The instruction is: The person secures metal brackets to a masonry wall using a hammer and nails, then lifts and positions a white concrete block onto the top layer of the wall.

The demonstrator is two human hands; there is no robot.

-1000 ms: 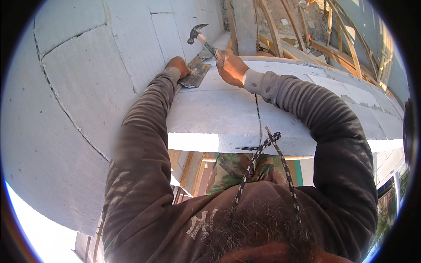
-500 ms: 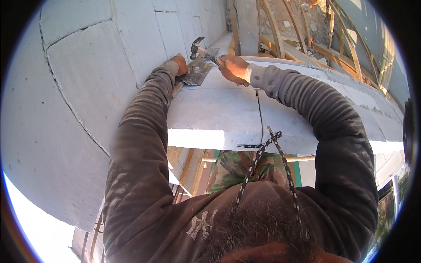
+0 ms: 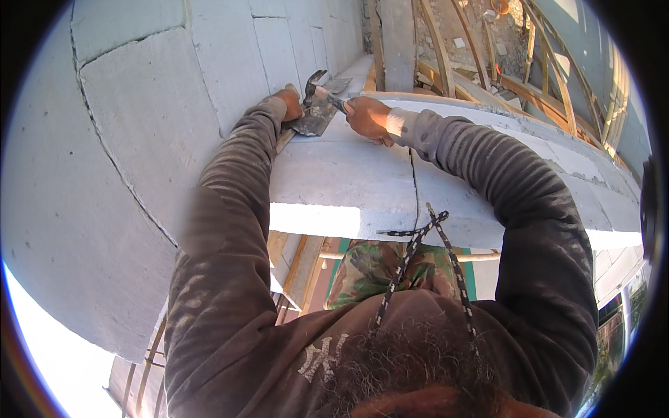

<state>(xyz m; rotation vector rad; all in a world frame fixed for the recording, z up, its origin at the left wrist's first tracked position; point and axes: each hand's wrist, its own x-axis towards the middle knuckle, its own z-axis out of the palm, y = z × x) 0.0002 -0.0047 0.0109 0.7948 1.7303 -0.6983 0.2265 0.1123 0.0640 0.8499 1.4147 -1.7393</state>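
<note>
My right hand (image 3: 369, 120) is wrapped round the handle of a claw hammer (image 3: 337, 103). The hammer's dark head is over a grey, mortar-smeared flat metal plate (image 3: 315, 122), which lies on top of the pale block wall (image 3: 334, 164). Closed at the plate's left edge is my left hand (image 3: 289, 103), close against the taller block wall (image 3: 150, 97). Its fingertips are partly hidden, so what it grips does not show. Below that hand, the end of a narrow wooden strip (image 3: 284, 141) sticks out beside my sleeve.
Beyond the low wall stand slanted timber props (image 3: 439, 52) over rubble-strewn ground (image 3: 465, 42). Wooden boards (image 3: 304, 272) lie below the wall's near edge on my left. A black-and-white cord (image 3: 397, 279) hangs from my hooded top across the wall's edge.
The hammer head has come down slightly toward the metal plate, and my right hand has shifted a little to the left. My left hand keeps its place by the plate.
</note>
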